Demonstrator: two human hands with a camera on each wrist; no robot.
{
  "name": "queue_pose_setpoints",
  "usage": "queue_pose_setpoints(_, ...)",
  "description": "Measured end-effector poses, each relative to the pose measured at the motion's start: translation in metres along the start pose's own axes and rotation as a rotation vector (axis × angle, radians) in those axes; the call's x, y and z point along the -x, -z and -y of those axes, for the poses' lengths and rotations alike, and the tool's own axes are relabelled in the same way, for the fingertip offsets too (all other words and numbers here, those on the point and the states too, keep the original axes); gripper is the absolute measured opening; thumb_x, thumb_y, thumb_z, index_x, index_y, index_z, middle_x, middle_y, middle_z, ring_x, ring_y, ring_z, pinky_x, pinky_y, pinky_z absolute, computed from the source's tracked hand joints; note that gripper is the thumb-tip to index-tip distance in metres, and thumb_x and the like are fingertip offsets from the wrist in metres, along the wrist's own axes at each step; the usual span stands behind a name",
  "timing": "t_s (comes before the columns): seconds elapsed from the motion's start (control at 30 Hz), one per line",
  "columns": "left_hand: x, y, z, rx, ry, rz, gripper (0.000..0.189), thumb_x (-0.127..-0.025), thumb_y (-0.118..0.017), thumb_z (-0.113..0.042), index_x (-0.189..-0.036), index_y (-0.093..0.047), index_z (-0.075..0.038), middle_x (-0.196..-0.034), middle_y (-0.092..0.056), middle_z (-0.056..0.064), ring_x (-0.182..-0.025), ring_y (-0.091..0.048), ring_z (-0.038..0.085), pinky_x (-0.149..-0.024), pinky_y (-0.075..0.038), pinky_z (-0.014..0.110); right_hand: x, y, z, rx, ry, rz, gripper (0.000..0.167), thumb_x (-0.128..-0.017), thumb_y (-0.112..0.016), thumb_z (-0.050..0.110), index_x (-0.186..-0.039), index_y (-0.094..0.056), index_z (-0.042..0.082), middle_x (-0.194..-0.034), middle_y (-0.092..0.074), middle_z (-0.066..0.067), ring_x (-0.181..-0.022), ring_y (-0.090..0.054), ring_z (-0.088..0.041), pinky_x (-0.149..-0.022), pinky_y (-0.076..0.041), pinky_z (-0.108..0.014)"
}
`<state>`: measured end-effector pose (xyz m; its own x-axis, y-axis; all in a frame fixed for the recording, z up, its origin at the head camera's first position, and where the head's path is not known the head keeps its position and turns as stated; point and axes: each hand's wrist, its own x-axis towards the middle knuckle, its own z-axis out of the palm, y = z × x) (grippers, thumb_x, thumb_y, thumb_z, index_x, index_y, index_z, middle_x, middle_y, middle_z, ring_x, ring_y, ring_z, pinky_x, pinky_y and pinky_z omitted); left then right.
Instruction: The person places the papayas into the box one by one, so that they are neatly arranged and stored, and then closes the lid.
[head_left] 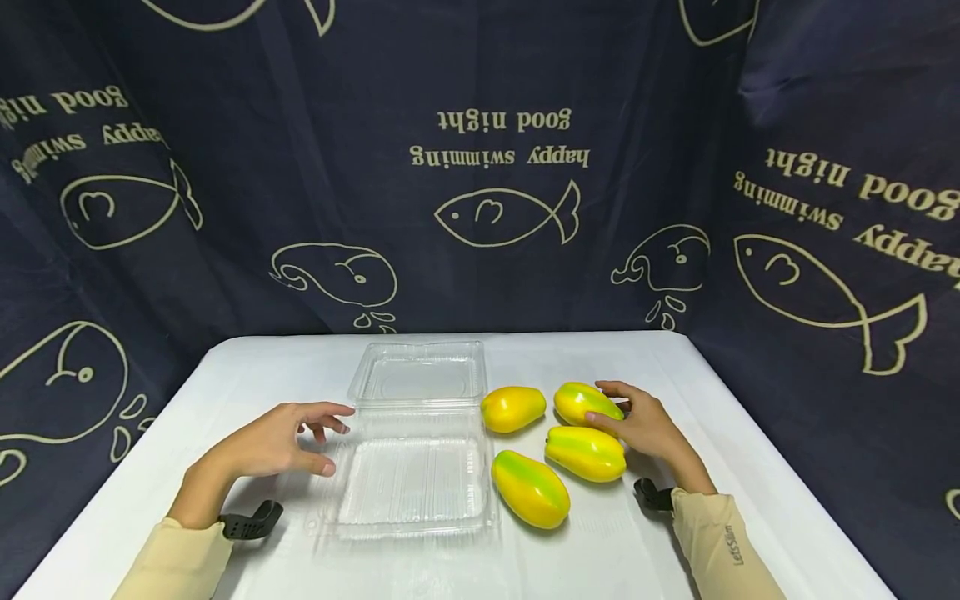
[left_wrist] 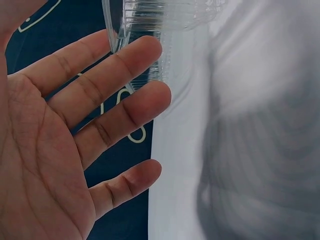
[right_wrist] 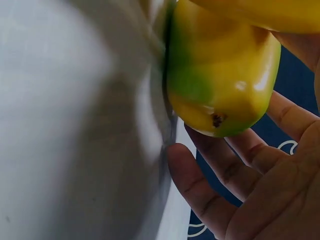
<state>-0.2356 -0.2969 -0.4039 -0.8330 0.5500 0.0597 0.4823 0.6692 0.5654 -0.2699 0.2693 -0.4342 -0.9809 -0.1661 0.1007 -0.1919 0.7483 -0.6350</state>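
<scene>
My right hand (head_left: 647,423) holds the far right yellow-green papaya (head_left: 579,403), thumb on its near side and fingers round its far side. In the right wrist view that papaya (right_wrist: 220,85) shows its dark stem end, with the fingers (right_wrist: 202,187) partly behind it. A second papaya (head_left: 585,454) lies just in front, close to the thumb. At the left, my left hand (head_left: 273,440) hovers empty beside an opened clear plastic clamshell box (head_left: 412,527), fingers loosely bent and spread. Its fingertips overlap the box's left edge in the head view.
Two more papayas lie right of the box, one at the back (head_left: 513,409) and one nearer the front (head_left: 531,490). The box's lid (head_left: 420,379) lies folded back toward the rear of the white-covered table (head_left: 630,542). A dark printed curtain (head_left: 510,283) surrounds the table.
</scene>
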Motion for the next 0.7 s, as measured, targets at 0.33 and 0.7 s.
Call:
queue_pose_setpoints(0.33, -0.0008, 0.001, -0.0013, 0.011, -0.002, -0.008, 0.071, -0.076, -0.086, -0.041, -0.139, -0.056, -0.025, -0.117, -0.073, -0.001, -0.093, -0.065, 0.02, -0.078, -0.051, 0.034, -0.0017, -0.0012, -0.0053, -0.015, 0.042, -0.001, 0.068, -0.089, -0.072, 0.049, -0.144, -0.053, 0.013, -0.14, -0.059, -0.014, -0.112, -0.064, -0.033, -0.093, -0.053, -0.048)
queue_pose_setpoints(0.7, 0.0006, 0.0001, -0.0018, 0.013, 0.012, 0.005, 0.074, -0.077, -0.085, -0.041, -0.14, -0.056, -0.016, -0.118, -0.072, 0.001, -0.093, -0.064, 0.02, -0.077, -0.05, 0.034, -0.0022, -0.0047, -0.0063, -0.021, 0.083, -0.01, 0.065, -0.089, -0.074, 0.045, -0.143, -0.055, 0.014, -0.138, -0.061, -0.012, -0.115, -0.062, -0.033, -0.096, -0.051, -0.05)
